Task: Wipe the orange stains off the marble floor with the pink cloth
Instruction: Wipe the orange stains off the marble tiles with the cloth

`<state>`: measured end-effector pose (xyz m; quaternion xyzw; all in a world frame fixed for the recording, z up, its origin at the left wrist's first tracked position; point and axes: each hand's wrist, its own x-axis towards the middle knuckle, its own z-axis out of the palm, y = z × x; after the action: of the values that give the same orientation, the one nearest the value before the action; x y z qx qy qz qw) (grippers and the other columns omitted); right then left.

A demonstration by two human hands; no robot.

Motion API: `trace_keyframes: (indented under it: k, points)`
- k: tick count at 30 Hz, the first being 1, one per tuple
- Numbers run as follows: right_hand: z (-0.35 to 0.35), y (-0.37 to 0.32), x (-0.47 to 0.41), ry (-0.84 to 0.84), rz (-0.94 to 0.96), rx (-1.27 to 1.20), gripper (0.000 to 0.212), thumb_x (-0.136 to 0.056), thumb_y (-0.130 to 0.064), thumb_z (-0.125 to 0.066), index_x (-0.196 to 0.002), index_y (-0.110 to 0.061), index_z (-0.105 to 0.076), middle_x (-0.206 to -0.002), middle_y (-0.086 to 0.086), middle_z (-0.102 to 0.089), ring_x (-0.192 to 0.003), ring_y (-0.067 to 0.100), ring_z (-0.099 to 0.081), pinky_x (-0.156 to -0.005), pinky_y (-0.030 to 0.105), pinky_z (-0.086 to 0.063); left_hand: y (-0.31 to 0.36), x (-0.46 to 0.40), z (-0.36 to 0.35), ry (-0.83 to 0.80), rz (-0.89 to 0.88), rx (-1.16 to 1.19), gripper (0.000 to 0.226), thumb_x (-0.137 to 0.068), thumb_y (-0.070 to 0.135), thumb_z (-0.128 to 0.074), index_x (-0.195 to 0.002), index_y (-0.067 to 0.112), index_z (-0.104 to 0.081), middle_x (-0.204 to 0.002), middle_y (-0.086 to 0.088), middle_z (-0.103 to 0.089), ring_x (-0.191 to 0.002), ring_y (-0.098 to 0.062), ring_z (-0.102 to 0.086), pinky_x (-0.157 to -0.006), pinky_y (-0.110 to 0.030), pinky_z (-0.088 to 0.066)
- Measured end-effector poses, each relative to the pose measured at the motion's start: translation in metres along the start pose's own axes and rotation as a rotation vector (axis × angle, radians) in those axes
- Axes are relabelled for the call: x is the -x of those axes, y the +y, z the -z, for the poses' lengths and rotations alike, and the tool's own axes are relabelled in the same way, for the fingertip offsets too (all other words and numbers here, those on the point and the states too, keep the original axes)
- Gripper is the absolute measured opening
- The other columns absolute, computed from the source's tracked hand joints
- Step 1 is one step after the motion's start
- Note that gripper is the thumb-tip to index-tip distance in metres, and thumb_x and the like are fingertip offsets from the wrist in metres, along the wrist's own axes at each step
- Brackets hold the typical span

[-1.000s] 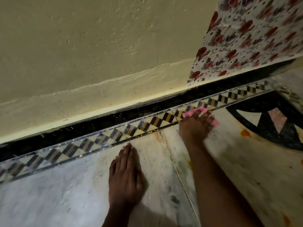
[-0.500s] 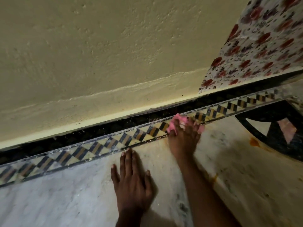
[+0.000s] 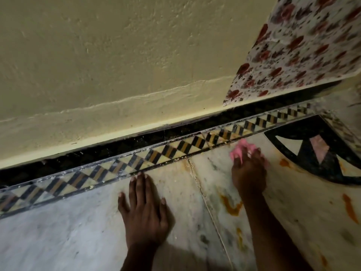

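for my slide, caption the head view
Right hand rubs pink cloth on stained marble floor; left hand braces flat.

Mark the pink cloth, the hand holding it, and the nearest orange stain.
pink cloth (image 3: 239,151): head view, bunched upper fold.
right hand (image 3: 249,174): head view, back of hand.
orange stain (image 3: 230,206): head view, its thick lower curve.

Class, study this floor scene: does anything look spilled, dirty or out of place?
Yes. Orange stains streak the pale marble floor beside the right hand, which grips the pink cloth; another streak lies further right.
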<state>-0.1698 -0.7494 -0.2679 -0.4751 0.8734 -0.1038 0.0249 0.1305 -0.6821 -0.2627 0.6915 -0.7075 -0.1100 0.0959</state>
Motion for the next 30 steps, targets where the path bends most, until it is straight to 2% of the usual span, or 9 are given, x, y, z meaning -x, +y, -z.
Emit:
trace_keyframes:
  k: [4,6,9,13,15,18,23,27,30]
  points:
    - [-0.001,-0.055,0.007,-0.094,-0.186,0.054,0.058,-0.108,-0.040,-0.039,-0.164,-0.025,-0.031,-0.168,0.025,-0.027,-0.148,0.046,-0.035,-0.118,0.058,-0.037,-0.004,0.001,-0.004,0.005,-0.006,-0.028,0.078,-0.102,0.050,-0.026,-0.166,0.007,-0.019,-0.175,-0.015,-0.018,-0.163,-0.031,-0.015,-0.129,-0.059,-0.006]
    - [-0.003,-0.095,0.012,-0.193,0.024,-0.005,0.057,-0.109,-0.042,-0.036,-0.165,-0.036,-0.024,-0.173,0.018,-0.016,-0.154,0.041,-0.028,-0.117,0.058,-0.041,-0.004,0.001,-0.005,-0.006,-0.005,-0.032,0.079,-0.102,0.050,-0.027,-0.167,0.007,-0.017,-0.176,-0.014,-0.016,-0.163,-0.031,-0.013,-0.129,-0.058,-0.005]
    - [-0.002,-0.116,0.062,-0.322,0.497,-0.108,0.061,-0.108,-0.042,-0.036,-0.166,-0.038,-0.020,-0.177,0.004,-0.003,-0.162,0.027,0.003,-0.132,0.051,-0.011,-0.003,0.001,-0.002,-0.004,-0.002,-0.036,0.080,-0.101,0.050,-0.029,-0.167,0.008,-0.017,-0.176,-0.014,-0.015,-0.163,-0.030,-0.012,-0.129,-0.059,-0.006]
    - [0.008,-0.054,0.100,-0.332,0.786,-0.047,0.058,-0.108,-0.048,-0.035,-0.164,-0.042,-0.024,-0.176,-0.002,-0.016,-0.163,0.024,-0.012,-0.128,0.046,-0.014,-0.004,0.001,-0.001,-0.021,-0.010,-0.028,0.080,-0.100,0.050,-0.029,-0.167,0.008,-0.017,-0.176,-0.014,-0.014,-0.164,-0.030,-0.011,-0.129,-0.060,-0.006]
    - [0.013,-0.019,0.070,-0.304,0.720,0.030,0.051,-0.112,-0.048,-0.033,-0.162,-0.043,-0.025,-0.174,0.002,-0.024,-0.159,0.028,-0.022,-0.124,0.050,-0.020,-0.003,0.002,0.000,-0.018,-0.014,-0.021,0.080,-0.101,0.051,-0.029,-0.167,0.009,-0.015,-0.177,-0.014,-0.011,-0.164,-0.030,-0.009,-0.129,-0.060,-0.005]
    - [0.017,0.032,0.036,-0.132,0.282,0.044,0.051,-0.113,-0.046,-0.029,-0.157,-0.024,-0.044,-0.162,0.022,-0.044,-0.148,0.045,-0.044,-0.119,0.062,-0.040,-0.004,0.002,-0.001,-0.011,-0.023,-0.015,0.080,-0.101,0.051,-0.031,-0.167,0.008,-0.015,-0.177,-0.014,-0.011,-0.164,-0.030,-0.008,-0.129,-0.059,-0.005]
    - [0.010,0.021,0.089,-0.022,-0.235,0.025,0.054,-0.106,-0.033,-0.040,-0.154,-0.010,-0.051,-0.160,0.031,-0.042,-0.146,0.054,-0.040,-0.119,0.064,-0.034,-0.002,0.003,0.000,-0.009,-0.019,-0.024,0.080,-0.101,0.052,-0.029,-0.167,0.008,-0.016,-0.177,-0.014,-0.011,-0.164,-0.031,-0.007,-0.129,-0.061,-0.006]
    - [0.009,-0.029,0.068,-0.144,-0.035,0.024,0.058,-0.110,-0.041,-0.034,-0.164,-0.023,-0.031,-0.171,0.021,-0.026,-0.156,0.046,-0.026,-0.125,0.059,-0.031,-0.003,0.003,-0.001,-0.022,-0.017,-0.042,0.080,-0.102,0.053,-0.027,-0.167,0.009,-0.013,-0.177,-0.013,-0.010,-0.164,-0.030,-0.006,-0.128,-0.061,-0.006]
    - [0.008,-0.045,0.113,-0.152,0.331,-0.041,0.055,-0.105,-0.038,-0.042,-0.159,-0.029,-0.043,-0.169,0.012,-0.035,-0.157,0.039,-0.031,-0.120,0.058,-0.038,-0.002,0.003,0.000,-0.018,-0.014,-0.044,0.080,-0.101,0.054,-0.026,-0.167,0.009,-0.014,-0.176,-0.014,-0.012,-0.163,-0.031,-0.008,-0.128,-0.062,-0.008]
